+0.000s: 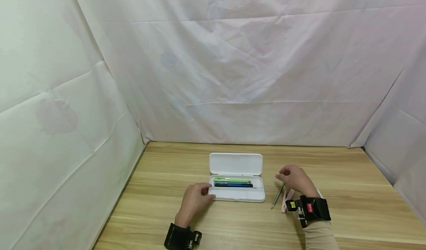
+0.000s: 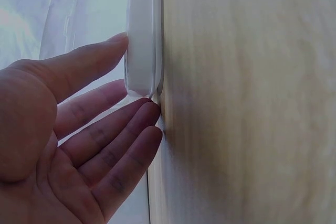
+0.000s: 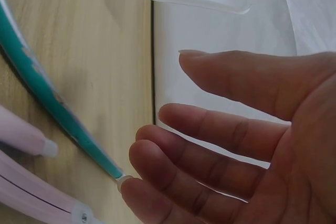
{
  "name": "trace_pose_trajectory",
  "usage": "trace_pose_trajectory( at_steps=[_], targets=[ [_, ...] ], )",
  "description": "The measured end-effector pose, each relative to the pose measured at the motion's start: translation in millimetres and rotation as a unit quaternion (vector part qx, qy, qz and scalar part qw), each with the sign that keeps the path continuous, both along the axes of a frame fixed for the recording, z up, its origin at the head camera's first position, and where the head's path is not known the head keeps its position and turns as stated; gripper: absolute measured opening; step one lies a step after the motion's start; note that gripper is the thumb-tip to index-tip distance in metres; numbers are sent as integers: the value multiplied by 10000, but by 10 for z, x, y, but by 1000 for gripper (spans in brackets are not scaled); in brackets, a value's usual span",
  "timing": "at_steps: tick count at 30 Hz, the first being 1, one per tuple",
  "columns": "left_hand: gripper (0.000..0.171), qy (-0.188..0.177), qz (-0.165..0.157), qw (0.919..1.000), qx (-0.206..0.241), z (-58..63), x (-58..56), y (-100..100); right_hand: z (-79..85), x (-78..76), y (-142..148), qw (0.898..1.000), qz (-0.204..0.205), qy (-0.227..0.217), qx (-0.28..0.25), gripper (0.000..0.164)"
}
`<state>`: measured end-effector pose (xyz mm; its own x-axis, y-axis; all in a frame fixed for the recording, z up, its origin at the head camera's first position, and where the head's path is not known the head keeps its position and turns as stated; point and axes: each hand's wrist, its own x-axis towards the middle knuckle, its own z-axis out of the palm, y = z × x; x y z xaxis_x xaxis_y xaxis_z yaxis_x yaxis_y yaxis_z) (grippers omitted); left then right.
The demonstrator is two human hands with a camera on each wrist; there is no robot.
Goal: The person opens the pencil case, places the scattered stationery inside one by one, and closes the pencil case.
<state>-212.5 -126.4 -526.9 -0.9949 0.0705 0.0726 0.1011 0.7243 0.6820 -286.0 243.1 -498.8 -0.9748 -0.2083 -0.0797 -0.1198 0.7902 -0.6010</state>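
Observation:
A white pencil case (image 1: 237, 194) lies with its lid raised; a green pen (image 1: 229, 181) and dark blue pens (image 1: 233, 185) are inside it. My left hand (image 1: 195, 199) is at the case's left end, with the thumb (image 2: 100, 59) against its edge and the relaxed fingers (image 2: 107, 140) beside the corner. Farther right, my right hand (image 1: 297, 179) hovers with thumb and fingers apart and nothing between them. Below it lies a slim green pencil (image 1: 278, 196); its near end shows right by the little finger in the right wrist view (image 3: 86, 137).
Next to the pencil lies a pink two-legged tool (image 1: 285, 202) with a small screw, partly under the right wrist. The wooden table (image 1: 173, 161) ends at white cloth walls (image 1: 233, 76) behind and on both sides.

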Motion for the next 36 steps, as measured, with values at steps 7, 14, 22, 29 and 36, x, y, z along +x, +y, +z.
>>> trace_pose_trajectory(
  at_steps=[7,14,22,29,36],
  targets=[
    [35,21,8,10000,26,-4,10,1,-39,-7,13,9998,-131,-132,55,27],
    [35,-3,27,10000,24,3,17,3,-13,13,35,9985,-474,-255,111,32],
    [35,1,13,10000,21,-2,16,-6,-38,9,63,9938,-948,-572,79,28],
    [35,21,-13,10000,-1,-6,42,-12,-120,20,30,9895,-1252,-717,-56,33],
    [35,8,2,10000,35,1,38,-4,-152,32,-40,9884,-1303,-775,42,32]
  ],
)
